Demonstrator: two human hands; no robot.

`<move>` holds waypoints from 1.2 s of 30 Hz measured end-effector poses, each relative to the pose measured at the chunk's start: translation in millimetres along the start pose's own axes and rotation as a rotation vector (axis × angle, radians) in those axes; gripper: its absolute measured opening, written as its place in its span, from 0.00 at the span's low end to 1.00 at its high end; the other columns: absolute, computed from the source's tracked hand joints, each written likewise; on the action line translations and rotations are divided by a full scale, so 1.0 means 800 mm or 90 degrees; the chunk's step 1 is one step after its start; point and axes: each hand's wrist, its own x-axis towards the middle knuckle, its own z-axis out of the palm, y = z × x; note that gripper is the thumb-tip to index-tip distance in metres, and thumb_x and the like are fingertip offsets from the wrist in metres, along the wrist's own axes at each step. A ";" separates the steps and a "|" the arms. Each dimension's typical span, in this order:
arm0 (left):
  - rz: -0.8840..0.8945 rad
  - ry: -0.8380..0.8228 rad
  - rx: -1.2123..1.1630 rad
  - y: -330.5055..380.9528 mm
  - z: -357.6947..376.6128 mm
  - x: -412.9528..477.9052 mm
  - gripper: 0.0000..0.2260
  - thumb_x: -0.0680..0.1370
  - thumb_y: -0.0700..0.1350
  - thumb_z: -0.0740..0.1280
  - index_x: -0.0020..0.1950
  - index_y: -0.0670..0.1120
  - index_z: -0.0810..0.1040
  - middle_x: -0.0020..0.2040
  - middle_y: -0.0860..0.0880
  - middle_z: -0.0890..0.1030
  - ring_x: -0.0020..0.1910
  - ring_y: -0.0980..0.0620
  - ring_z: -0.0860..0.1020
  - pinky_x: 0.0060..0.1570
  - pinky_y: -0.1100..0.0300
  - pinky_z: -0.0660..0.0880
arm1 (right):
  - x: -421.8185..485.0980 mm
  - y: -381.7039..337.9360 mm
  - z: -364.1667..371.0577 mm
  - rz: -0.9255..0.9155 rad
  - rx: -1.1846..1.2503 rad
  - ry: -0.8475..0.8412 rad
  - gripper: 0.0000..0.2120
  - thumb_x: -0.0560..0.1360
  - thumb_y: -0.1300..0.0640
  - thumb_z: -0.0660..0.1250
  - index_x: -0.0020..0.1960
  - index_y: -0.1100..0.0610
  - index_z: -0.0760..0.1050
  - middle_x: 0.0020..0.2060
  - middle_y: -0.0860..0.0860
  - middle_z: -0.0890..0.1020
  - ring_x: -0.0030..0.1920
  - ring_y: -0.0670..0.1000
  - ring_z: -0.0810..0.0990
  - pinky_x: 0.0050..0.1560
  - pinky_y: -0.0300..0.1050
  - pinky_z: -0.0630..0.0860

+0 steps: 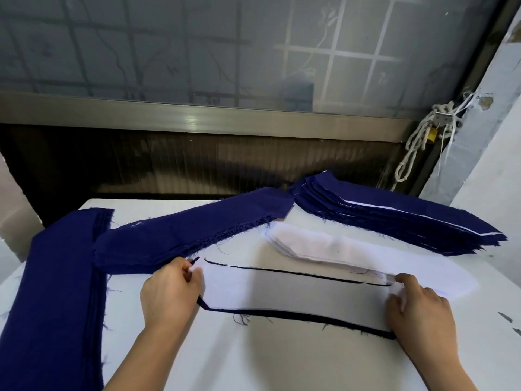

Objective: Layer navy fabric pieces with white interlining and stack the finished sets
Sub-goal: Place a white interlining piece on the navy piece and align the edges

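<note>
A white interlining piece [296,292] lies on a navy fabric piece [310,317], whose dark edges show along its top and bottom. My left hand [169,294] pinches the left end of this set. My right hand [420,309] rests on its right end, with fingers curled over the corner. Behind it lies a pile of loose white interlining [315,246]. A stack of navy pieces [180,235] stretches across the back left. A stack of layered sets [394,218] with white edges showing sits at the back right.
Another navy stack [62,292] runs down the left side of the white table [253,362]. A frosted window with a metal sill [197,117] stands behind the table. Knotted rope [423,136] hangs at the right by a wall.
</note>
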 end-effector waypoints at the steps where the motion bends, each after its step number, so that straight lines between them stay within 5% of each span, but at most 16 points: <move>1: -0.001 0.001 0.000 0.000 0.000 0.000 0.08 0.77 0.49 0.67 0.39 0.50 0.75 0.30 0.53 0.77 0.31 0.52 0.74 0.30 0.58 0.64 | 0.000 0.000 0.000 0.003 0.000 -0.003 0.16 0.64 0.70 0.71 0.51 0.63 0.77 0.26 0.57 0.75 0.32 0.63 0.75 0.39 0.54 0.72; 12: -0.001 0.017 -0.048 0.005 -0.004 -0.004 0.03 0.79 0.42 0.67 0.46 0.46 0.74 0.45 0.50 0.75 0.36 0.47 0.75 0.37 0.53 0.71 | 0.006 0.011 0.005 0.080 -0.011 0.004 0.20 0.63 0.69 0.69 0.55 0.64 0.76 0.45 0.62 0.80 0.45 0.65 0.77 0.45 0.55 0.69; 24: 0.100 0.032 0.081 0.010 -0.002 -0.007 0.07 0.81 0.42 0.64 0.45 0.41 0.75 0.41 0.45 0.75 0.31 0.42 0.74 0.33 0.53 0.68 | 0.006 0.014 0.007 0.094 -0.028 -0.014 0.17 0.63 0.70 0.68 0.51 0.62 0.79 0.43 0.61 0.79 0.45 0.64 0.76 0.46 0.54 0.67; 30: 0.189 0.067 0.232 0.008 -0.033 0.030 0.05 0.76 0.43 0.68 0.50 0.43 0.78 0.44 0.44 0.79 0.43 0.42 0.77 0.43 0.49 0.71 | 0.008 0.012 0.002 0.076 -0.103 -0.065 0.08 0.66 0.65 0.67 0.45 0.60 0.79 0.41 0.57 0.78 0.46 0.62 0.75 0.45 0.52 0.66; 36: 0.053 -0.002 0.396 -0.042 -0.091 0.119 0.14 0.79 0.51 0.65 0.60 0.44 0.78 0.56 0.44 0.78 0.56 0.42 0.75 0.51 0.49 0.72 | 0.011 0.006 -0.007 0.061 -0.157 -0.116 0.07 0.73 0.55 0.63 0.50 0.52 0.76 0.49 0.51 0.78 0.52 0.55 0.74 0.50 0.48 0.68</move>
